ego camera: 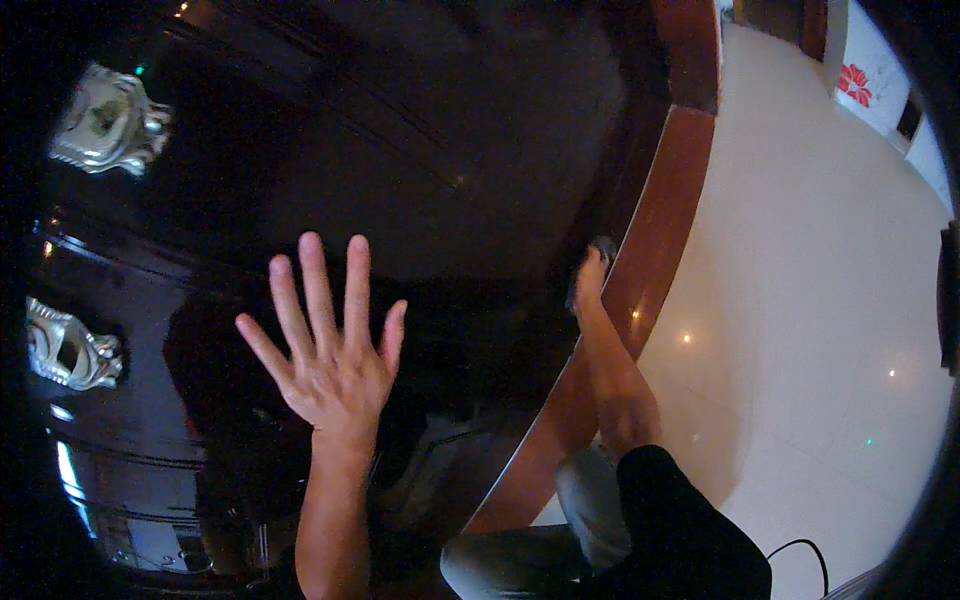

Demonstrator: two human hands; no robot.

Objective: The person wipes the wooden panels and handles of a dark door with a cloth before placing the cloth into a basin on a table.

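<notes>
My left hand (341, 367) is near the middle of the view, back of the hand up and fingers spread, over a large glossy dark panelled surface (450, 172). Nothing shows in its fingers; whether the palm touches the surface, I cannot tell. To the right, my right hand (590, 277) is closed around a small dark object (604, 246) close to the reddish-brown border (679, 180) of the dark surface. The object is mostly hidden by the hand and its kind is unclear. Two ornate silver-coloured metal fittings (109, 120) (71, 345) stand out at the left.
Pale glossy floor tiles (795, 225) lie right of the border. My bent legs in grey trousers (517, 559) are at the bottom. A white panel with a red flower (855, 86) is at the upper right. A thin black cable (814, 546) curves near the lower right.
</notes>
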